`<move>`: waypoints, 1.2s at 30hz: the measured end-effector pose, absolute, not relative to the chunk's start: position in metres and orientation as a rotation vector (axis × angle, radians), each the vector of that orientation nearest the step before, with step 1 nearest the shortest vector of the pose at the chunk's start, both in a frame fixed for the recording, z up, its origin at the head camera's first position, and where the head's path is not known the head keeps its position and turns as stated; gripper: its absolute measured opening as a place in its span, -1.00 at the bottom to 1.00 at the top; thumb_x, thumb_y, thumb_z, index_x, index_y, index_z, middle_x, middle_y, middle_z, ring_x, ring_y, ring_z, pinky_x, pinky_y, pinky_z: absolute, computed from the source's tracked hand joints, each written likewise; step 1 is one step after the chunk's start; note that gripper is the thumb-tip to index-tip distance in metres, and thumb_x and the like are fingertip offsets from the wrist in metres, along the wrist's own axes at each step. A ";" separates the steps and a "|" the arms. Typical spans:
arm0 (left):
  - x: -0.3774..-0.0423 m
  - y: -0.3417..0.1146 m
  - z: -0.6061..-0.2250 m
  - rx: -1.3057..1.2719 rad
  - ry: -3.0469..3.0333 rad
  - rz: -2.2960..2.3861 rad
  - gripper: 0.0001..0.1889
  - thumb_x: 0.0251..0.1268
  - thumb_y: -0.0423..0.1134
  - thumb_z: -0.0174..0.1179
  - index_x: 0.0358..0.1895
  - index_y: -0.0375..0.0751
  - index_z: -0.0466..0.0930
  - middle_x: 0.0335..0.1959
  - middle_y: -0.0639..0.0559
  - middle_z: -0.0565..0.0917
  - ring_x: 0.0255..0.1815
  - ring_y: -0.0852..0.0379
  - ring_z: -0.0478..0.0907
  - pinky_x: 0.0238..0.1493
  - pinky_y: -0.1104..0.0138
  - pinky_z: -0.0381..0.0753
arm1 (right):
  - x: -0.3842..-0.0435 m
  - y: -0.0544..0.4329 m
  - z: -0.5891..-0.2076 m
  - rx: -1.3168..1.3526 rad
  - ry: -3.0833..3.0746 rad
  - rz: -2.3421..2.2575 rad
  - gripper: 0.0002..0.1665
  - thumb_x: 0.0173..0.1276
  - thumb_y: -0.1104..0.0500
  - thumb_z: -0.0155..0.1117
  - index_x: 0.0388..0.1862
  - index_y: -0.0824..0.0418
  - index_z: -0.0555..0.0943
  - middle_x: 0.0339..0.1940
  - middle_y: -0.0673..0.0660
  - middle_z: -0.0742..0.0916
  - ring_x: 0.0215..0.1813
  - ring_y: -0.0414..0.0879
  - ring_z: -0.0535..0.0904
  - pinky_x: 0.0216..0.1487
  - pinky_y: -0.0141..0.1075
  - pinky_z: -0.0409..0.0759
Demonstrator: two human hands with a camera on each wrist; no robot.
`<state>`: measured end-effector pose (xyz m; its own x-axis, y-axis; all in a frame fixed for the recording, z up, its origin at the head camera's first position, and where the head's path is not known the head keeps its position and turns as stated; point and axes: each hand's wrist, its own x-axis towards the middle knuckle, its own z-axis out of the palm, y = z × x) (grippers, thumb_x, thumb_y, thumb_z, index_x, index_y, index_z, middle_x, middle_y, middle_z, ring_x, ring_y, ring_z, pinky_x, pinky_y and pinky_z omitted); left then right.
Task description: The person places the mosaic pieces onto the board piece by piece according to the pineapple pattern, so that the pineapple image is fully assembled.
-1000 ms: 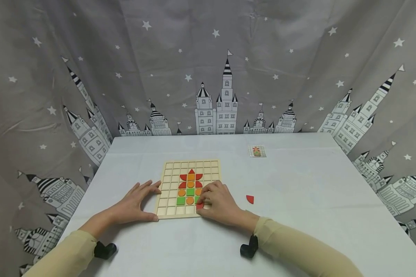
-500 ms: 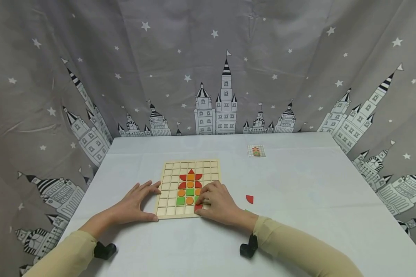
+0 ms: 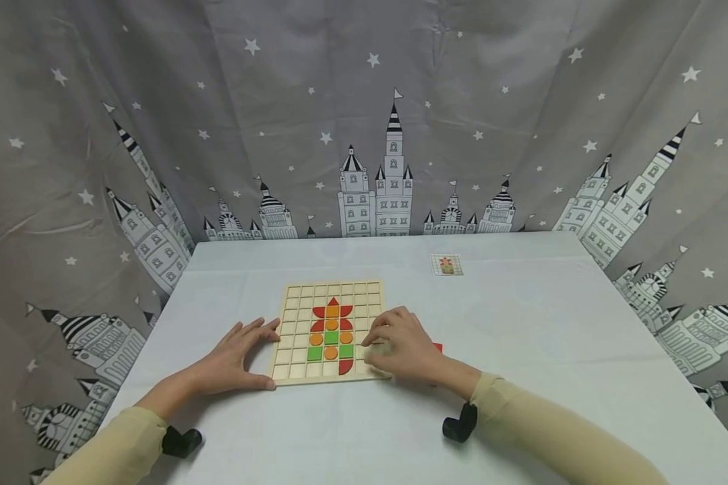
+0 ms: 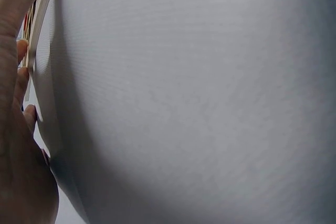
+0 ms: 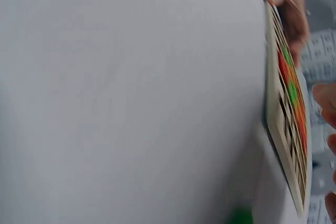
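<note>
A pale wooden grid board (image 3: 291, 306) lies on the white table, bearing a figure of red, orange and green pieces. At its left edge rests my left hand (image 3: 233, 360), thumb by the near corner and fingers spread along the side. My right hand (image 3: 403, 347) is over the board's right edge, fingers loosely bent, with nothing visible between them. A red quarter-circle piece (image 3: 346, 366) sits in a cell of the lowest filled row, below a green square (image 3: 346, 351). Another red piece (image 3: 439, 347) lies on the table, mostly hidden behind my right hand.
A small pattern card (image 3: 447, 265) lies at the table's back right, printed with a similar figure. Blurred at the bottom of the right wrist view is a green piece (image 5: 241, 216). A grey castle-print curtain (image 3: 249, 135) hangs behind the table.
My right hand has let go of the red quarter-circle piece on the board and moved right, now covering much of the loose red piece. My left hand stays at the board's edge.
</note>
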<state>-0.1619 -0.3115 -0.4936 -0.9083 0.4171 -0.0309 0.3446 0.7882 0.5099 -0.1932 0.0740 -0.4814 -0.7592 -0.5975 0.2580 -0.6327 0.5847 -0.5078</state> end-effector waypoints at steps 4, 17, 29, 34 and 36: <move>-0.162 -0.311 -0.494 0.609 2.833 0.772 -0.10 -0.16 0.43 0.50 0.26 0.08 0.43 0.62 -0.05 0.21 0.64 -0.28 -0.06 0.59 -0.22 -0.29 | -0.199 0.108 -0.477 0.961 -2.757 0.878 -0.74 0.18 -0.03 0.58 -0.16 -0.04 0.81 -0.04 -0.12 0.65 0.16 -0.07 0.41 0.17 -0.08 0.43; -0.160 -0.313 -0.495 0.600 2.851 0.756 -0.07 -0.18 0.46 0.49 0.27 0.08 0.44 0.62 -0.04 0.21 0.63 -0.28 -0.05 0.59 -0.23 -0.27 | -0.195 0.192 -0.498 0.711 -2.875 0.763 -0.63 0.11 -0.06 0.63 -0.08 -0.08 0.80 -0.04 -0.03 0.68 0.16 0.07 0.44 0.14 0.05 0.44; -0.161 -0.312 -0.495 0.599 2.848 0.761 -0.07 -0.17 0.44 0.49 0.28 0.06 0.44 0.62 -0.05 0.21 0.63 -0.28 -0.05 0.59 -0.22 -0.27 | -0.194 0.193 -0.506 0.712 -2.864 0.807 -0.75 0.16 -0.01 0.60 -0.15 -0.15 0.79 -0.08 -0.06 0.66 0.12 0.02 0.44 0.10 0.00 0.45; -0.161 -0.310 -0.494 0.596 2.853 0.747 -0.06 -0.17 0.44 0.49 0.29 0.04 0.44 0.62 -0.05 0.22 0.63 -0.29 -0.05 0.59 -0.24 -0.26 | -0.189 0.193 -0.504 0.719 -2.838 0.817 -0.75 0.18 0.01 0.59 -0.14 -0.13 0.79 -0.08 -0.09 0.65 0.11 -0.02 0.43 0.10 -0.04 0.44; -0.161 -0.310 -0.493 0.588 2.853 0.743 -0.06 -0.18 0.44 0.50 0.29 0.04 0.44 0.62 -0.06 0.21 0.63 -0.29 -0.05 0.59 -0.24 -0.27 | -0.182 0.192 -0.502 0.739 -2.827 0.833 -0.75 0.16 -0.04 0.61 -0.17 -0.14 0.78 -0.09 -0.12 0.64 0.10 -0.06 0.42 0.11 -0.06 0.44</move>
